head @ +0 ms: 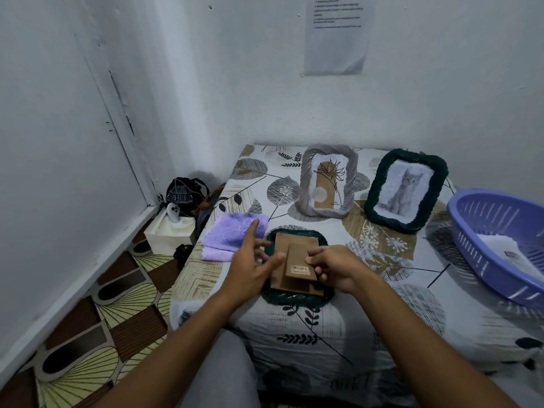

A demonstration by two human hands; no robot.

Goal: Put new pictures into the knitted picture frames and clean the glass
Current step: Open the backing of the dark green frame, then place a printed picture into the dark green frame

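Your sheet (335, 33) taped to the wall carries lines of print, too small and blurred to read, and the sticker (300, 269) on the brown stand of the frame in front of you shows dark marks that cannot be made out either. That dark green frame (297, 298) lies face down on the table (368, 290), its brown backing (294, 240) up, between your two hands. Your left hand (250, 269) reaches forward with the palm down and the fingers (251, 231) straight and spread, gripping nothing; the forefinger points out over the purple cloth (232, 234), and the thumb lies by the backing's left edge. Your right hand (335, 266) sits over the backing's right side with its fingers curled, pinching the edge of the stand (300, 260) near its upper right corner. Both forearms come in from the bottom of the view, bare. The cloth lies folded just left of the frame. Farther back, two frames stand upright and tilted: a grey frame (306, 184) with a plant drawing, and to its right a second green frame (379, 207) with a picture of a grey cat. A purple basket (471, 248) sits at the table's right edge with papers (500, 248) in it.
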